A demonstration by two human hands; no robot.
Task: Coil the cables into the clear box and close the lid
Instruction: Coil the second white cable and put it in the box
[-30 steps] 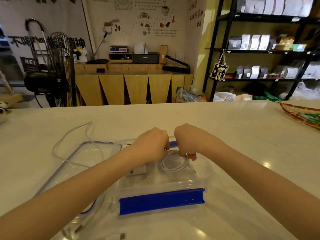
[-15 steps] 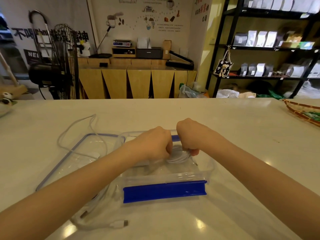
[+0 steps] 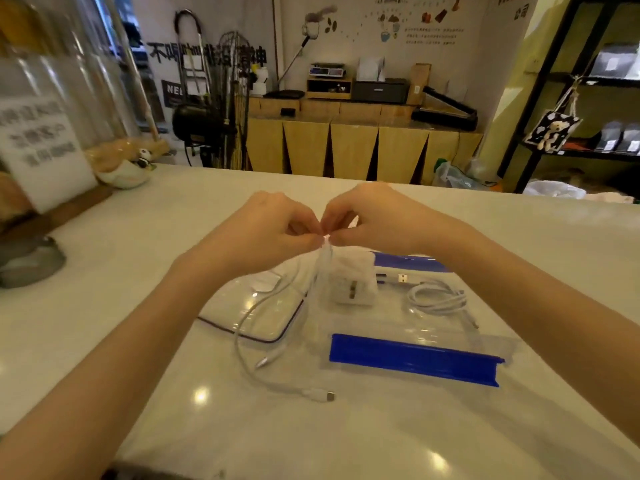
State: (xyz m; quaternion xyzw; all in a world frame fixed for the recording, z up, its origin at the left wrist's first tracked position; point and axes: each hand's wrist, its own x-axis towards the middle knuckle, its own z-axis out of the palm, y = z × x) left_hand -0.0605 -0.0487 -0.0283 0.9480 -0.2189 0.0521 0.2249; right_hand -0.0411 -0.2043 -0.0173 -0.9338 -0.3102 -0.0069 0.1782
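Note:
The clear box with blue clip flaps sits open on the white counter. Inside lie a coiled white cable and a white charger plug. The clear lid with a blue seal rests flat to the box's left. My left hand and my right hand are raised above the box's far left corner, fingertips together, both pinching a second white cable. Its strands hang down over the lid, and its connector end lies on the counter in front.
A wooden sign stand and a small bowl with a panda figure stand at the counter's far left. A grey object sits at the left edge. Behind the counter are a fan, a wooden cabinet and black shelves.
Both hands rose out of the box, leaving the coiled cable inside, and now pinch the second cable together above it. The view shifted left.

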